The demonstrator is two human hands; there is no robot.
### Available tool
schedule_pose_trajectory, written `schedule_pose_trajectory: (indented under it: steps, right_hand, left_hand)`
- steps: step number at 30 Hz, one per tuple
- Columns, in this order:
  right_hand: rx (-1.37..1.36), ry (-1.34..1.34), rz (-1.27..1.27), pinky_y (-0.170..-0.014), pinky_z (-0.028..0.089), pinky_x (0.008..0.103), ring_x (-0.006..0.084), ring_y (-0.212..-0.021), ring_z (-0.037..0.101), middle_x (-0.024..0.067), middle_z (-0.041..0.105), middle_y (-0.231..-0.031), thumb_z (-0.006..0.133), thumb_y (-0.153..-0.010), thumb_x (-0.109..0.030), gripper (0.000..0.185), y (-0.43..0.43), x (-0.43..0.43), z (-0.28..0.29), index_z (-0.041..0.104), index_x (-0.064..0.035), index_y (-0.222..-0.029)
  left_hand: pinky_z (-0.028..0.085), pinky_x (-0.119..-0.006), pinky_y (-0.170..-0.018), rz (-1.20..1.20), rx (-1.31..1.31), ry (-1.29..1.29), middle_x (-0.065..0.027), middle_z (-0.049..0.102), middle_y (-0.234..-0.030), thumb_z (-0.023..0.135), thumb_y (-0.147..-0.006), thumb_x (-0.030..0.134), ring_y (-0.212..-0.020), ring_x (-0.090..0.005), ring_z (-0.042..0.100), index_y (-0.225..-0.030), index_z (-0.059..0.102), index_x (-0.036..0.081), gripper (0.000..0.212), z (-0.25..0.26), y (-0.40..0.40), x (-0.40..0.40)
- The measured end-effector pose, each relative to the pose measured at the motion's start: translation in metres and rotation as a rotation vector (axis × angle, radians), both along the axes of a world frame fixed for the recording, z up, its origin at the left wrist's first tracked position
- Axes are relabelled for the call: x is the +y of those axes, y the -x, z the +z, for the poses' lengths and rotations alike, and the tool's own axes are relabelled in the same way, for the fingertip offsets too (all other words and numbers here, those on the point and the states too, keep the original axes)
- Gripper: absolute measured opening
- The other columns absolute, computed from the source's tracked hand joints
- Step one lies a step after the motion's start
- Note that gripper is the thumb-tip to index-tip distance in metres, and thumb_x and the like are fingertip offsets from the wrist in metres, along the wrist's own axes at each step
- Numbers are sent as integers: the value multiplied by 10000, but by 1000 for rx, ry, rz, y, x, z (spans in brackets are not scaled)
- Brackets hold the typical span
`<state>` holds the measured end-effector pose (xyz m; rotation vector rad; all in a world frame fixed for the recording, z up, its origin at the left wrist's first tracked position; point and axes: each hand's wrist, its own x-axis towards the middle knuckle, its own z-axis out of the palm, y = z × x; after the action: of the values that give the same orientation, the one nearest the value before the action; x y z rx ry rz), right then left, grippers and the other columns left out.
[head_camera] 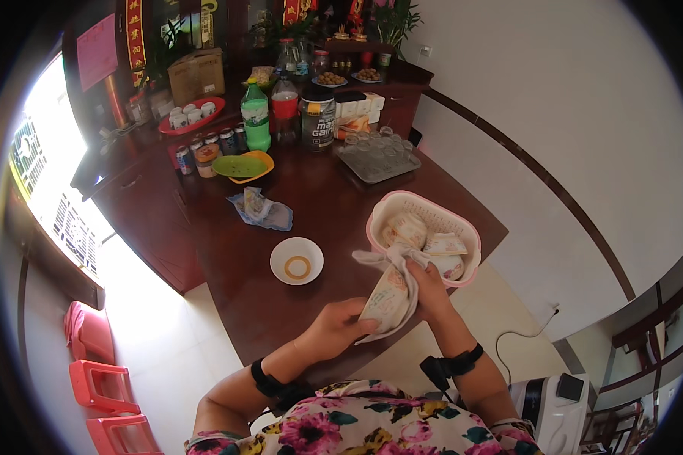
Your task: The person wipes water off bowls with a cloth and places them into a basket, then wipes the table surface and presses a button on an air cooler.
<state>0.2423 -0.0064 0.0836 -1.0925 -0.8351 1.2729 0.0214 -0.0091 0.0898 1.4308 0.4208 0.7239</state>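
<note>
My left hand (pixel 341 327) grips the near rim of a patterned bowl (pixel 386 300), which is tilted on its side above the table's near edge. A whitish cloth (pixel 411 284) wraps the bowl's right side, and my right hand (pixel 430 284) presses it there. Just beyond, a pink-rimmed white plastic basket (pixel 472 242) holds several patterned bowls (pixel 445 244). To the left, a white bowl (pixel 296 248) with a brownish ring inside it sits on the dark wooden table (pixel 245 284).
A crumpled blue-edged wrapper (pixel 262 210) lies beyond the white bowl. Further back stand a metal tray (pixel 370 170) of glasses, a green bottle (pixel 256 116), a black tub (pixel 317 122), green and yellow trays (pixel 241 166) and cans. Red stools (pixel 102 387) stand at lower left.
</note>
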Motion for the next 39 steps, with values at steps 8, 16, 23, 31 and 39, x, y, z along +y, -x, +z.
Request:
schedule_pose_trajectory:
  steps: [8, 16, 23, 31, 39]
  right_hand:
    - [696, -35, 308, -925, 505, 373, 228, -1072, 610, 90, 613, -1185, 391, -1010, -366, 415, 36, -5, -24, 510, -70, -1275]
    - [706, 178, 218, -914, 500, 365, 215, -1049, 613, 76, 618, -1168, 389, -1012, -342, 362, 53, -14, -66, 531, -105, -1246]
    - [-598, 48, 329, -967, 455, 395, 303, -1060, 607, 153, 629, -1144, 541, -939, -299, 460, 43, -5, -69, 482, -7, -1290]
    - [-943, -347, 245, -1106, 316, 414, 396, -1373, 303, 233, 294, -1486, 786, -723, -154, 943, 9, -10, -8, 237, -43, -1482]
    - [-1229, -498, 374, -1083, 359, 435, 361, -1341, 348, 178, 263, -1490, 853, -647, -188, 1048, 0, -42, 36, 243, -108, -1496]
  left_hand:
    - [488, -294, -839, 232, -72, -125, -53, 633, -1032, 590, -929, 69, -952, -122, 581, -1120, 617, -28, 216, -9, -11, 4]
    - [489, -404, -716, 539, 55, -715, -170, 628, -884, 647, -830, 42, -817, -370, 606, -951, 641, 9, 125, -46, -25, 24]
    - [448, -331, -642, 605, 179, -537, -143, 545, -779, 620, -856, 26, -701, -269, 535, -894, 608, -7, 52, -52, -7, 26]
    - [468, -336, -671, 332, 174, -528, -154, 601, -839, 630, -874, 66, -737, -294, 575, -944, 634, -1, 97, -30, 8, 23]
    - [456, -270, -695, -42, 120, -154, -26, 615, -831, 589, -930, 75, -765, -92, 539, -1002, 632, -9, 119, -25, 4, 25]
